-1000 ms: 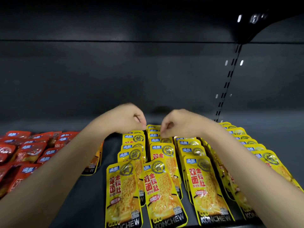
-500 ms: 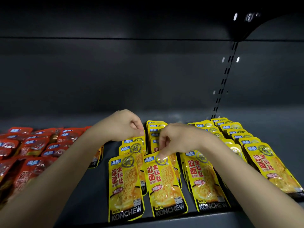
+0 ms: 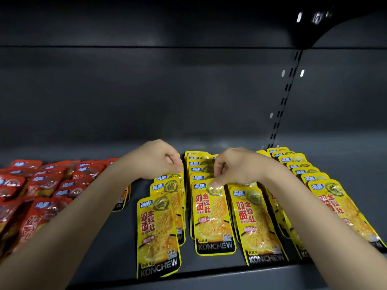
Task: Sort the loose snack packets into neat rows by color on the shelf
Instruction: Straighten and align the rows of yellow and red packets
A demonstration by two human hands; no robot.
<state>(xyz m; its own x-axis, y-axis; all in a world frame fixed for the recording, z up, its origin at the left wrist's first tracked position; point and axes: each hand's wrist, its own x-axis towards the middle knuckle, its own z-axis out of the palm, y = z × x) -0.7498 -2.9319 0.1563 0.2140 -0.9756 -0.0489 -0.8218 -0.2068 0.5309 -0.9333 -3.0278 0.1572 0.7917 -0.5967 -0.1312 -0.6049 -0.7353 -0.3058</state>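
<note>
The yellow packets (image 3: 212, 218) lie flat on the dark shelf (image 3: 109, 243) in overlapping rows that run from the front edge toward the back wall. Four such rows show: one at the left whose front packet (image 3: 158, 235) sits nearest the shelf's front lip, a second beside it, a third just right of that, and a fourth row (image 3: 343, 206) farther right, partly behind the right forearm. Each packet overlaps the one behind it, so only the blue-labelled top strips of the rear ones show.

The right hand (image 3: 236, 166) hovers over the second row, its fingers (image 3: 215, 182) curled down with the tips touching the top edge of that row's front packet, at the round grey emblem. Whether they pinch the packet or only press on it cannot be told. The left hand (image 3: 157, 160) is over the rear part of the left row, its fingers curled inward against the top strips of the packets there; what it grips, if anything, is hidden under the knuckles.

To the left, well apart from the yellow rows, the red packets (image 3: 44, 189) lie on the same shelf in looser overlapping lines. One more yellow packet (image 3: 122, 199) peeks out beneath the left forearm, between the red group and the yellow rows. A slotted upright (image 3: 284, 97) runs up the back wall at the right.
</note>
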